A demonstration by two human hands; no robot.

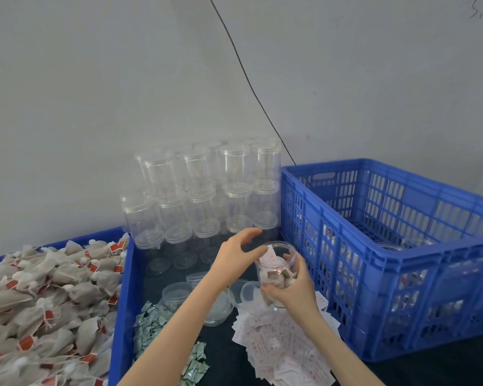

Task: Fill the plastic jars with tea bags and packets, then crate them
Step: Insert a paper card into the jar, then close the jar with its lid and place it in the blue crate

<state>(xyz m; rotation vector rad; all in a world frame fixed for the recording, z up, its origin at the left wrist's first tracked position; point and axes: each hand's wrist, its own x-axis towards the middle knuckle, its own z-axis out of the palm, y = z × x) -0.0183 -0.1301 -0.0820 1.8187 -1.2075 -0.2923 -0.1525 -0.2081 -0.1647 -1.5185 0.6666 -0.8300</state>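
The right hand (290, 288) wraps its fingers round the lower half of a clear, lidless plastic jar (278, 270), holding it in the air just left of the big blue slatted plastic crate (388, 246), which serves as the landmark here. The jar already holds several brownish tea bags at its bottom. The left hand (236, 253) pinches a white paper packet printed in red (268, 256) between thumb and fingers at the jar's mouth, the packet half inside the rim. The likeliest slip is the packet catching on the rim and folding or sliding down the outside, since it goes in at a slant and the mouth is partly crowded by fingers. The jar looks light and smooth, and is gripped low, so a push from above could tip it and spill the bags. Below the jar, left of the crate's near corner, lies a loose heap of the same white packets (285, 346); anything dropped there would be lost among them and the count for this jar could go wrong. Loose clear lids and open jars (179, 296) lie further left of the crate, close under the left forearm, and could be knocked. The tall stack of empty lidded clear jars (207, 190) stands touching the crate's left wall, just behind the left hand; a careless withdrawal could topple it. Well left of the crate are small green foil packets (148, 327) and a blue tray heaped with tea bags with red tags (48, 302). A few jars already stand inside the crate.
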